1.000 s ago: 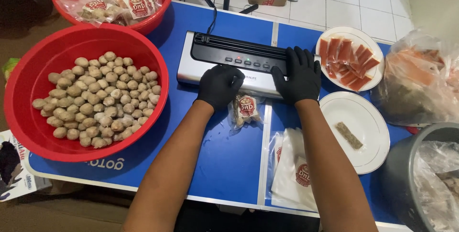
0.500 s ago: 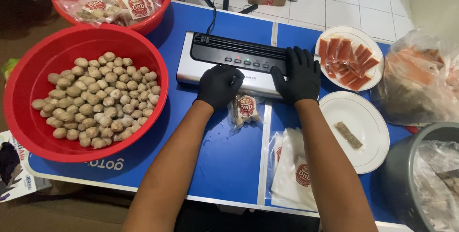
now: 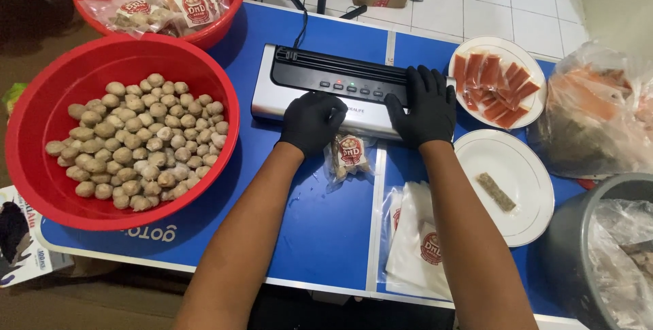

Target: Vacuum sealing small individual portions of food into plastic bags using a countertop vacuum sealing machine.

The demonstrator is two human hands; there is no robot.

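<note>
Fingers (image 3: pixel 320 109) of both hands flat on sealer (image 3: pixel 326 88).

- Left hand (image 3: pixel 311 120) and right hand (image 3: pixel 423 107), both in black gloves, press flat on the front of a silver-and-black vacuum sealer (image 3: pixel 326 85) on a blue table (image 3: pixel 320 235).
- A small filled bag (image 3: pixel 348 155) sticks out from under the sealer, between the hands.
- A large red basin (image 3: pixel 41 85) of pale meatballs (image 3: pixel 136 139) stands left.
- A stack of empty bags (image 3: pixel 422 241) lies by the right forearm.
- A white plate (image 3: pixel 537 201) sits right of that.
</note>
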